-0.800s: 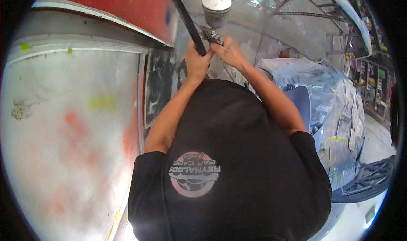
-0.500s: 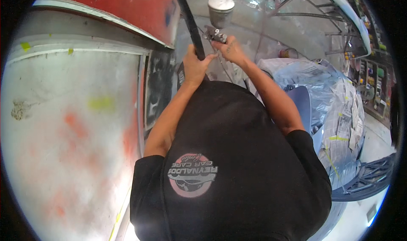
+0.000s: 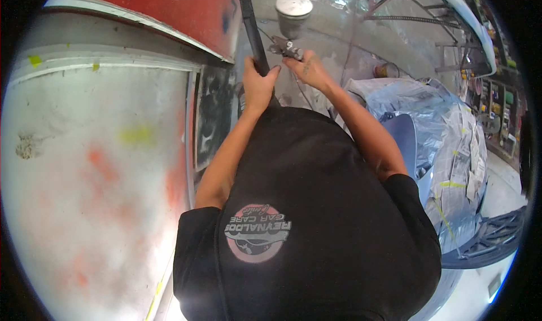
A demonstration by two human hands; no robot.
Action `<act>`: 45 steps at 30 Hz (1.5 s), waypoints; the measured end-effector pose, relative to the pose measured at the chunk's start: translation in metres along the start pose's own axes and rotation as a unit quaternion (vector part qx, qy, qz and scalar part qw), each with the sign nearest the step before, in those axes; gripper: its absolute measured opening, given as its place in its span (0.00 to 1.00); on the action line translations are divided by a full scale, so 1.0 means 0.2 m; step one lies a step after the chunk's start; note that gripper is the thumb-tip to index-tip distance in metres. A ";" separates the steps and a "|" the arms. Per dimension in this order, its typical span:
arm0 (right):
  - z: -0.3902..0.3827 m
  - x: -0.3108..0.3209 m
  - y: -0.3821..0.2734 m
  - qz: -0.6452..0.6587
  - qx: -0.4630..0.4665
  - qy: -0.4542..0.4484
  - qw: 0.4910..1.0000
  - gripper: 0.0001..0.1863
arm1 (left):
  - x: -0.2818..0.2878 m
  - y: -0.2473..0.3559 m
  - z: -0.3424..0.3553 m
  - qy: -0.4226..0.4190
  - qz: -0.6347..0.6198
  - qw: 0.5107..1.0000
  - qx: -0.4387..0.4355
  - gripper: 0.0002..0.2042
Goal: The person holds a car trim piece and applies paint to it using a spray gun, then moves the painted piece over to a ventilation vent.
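Observation:
My left hand [image 3: 259, 89] is wrapped round a long, narrow black strip [image 3: 253, 30], which runs upward past the top edge of the view. What kind of part the strip is, I cannot tell. Just right of it, my right hand [image 3: 309, 73] grips a metal spray gun [image 3: 289, 49], its nozzle end pointing left toward the strip. The gun's handle is mostly hidden behind the fingers. A small gap lies between the two hands.
A lidded grey bucket [image 3: 294, 13] stands on the floor ahead. To the right are masking plastic and paper [image 3: 451, 135] over a large object, blue painted parts [image 3: 402, 137] and a metal stand [image 3: 415, 21]. At left are a paint-flecked white panel [image 3: 68, 197] and a red panel [image 3: 152, 11].
My left thumb has drawn up and away from my right hand. The strip stands slightly more upright, and the spray gun has shifted a little.

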State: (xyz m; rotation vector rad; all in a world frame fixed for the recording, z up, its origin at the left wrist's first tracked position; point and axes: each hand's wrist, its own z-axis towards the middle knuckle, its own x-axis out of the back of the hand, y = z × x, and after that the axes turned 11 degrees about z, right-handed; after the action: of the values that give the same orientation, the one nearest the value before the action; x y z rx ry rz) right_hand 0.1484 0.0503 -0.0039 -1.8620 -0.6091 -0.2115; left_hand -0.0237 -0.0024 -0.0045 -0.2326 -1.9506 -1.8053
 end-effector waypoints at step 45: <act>-0.43 0.25 -0.11 -0.123 0.123 -0.075 0.982 0.18 | -0.27 -0.45 -0.07 -0.302 -0.076 0.949 -0.045 0.39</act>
State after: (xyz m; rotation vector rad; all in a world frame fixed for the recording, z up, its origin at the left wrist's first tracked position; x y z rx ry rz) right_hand 0.1922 -0.0076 0.0681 -1.5713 -0.9295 -0.1507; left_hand -0.0116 -0.0171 -0.1088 -0.7623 -2.3382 -2.0996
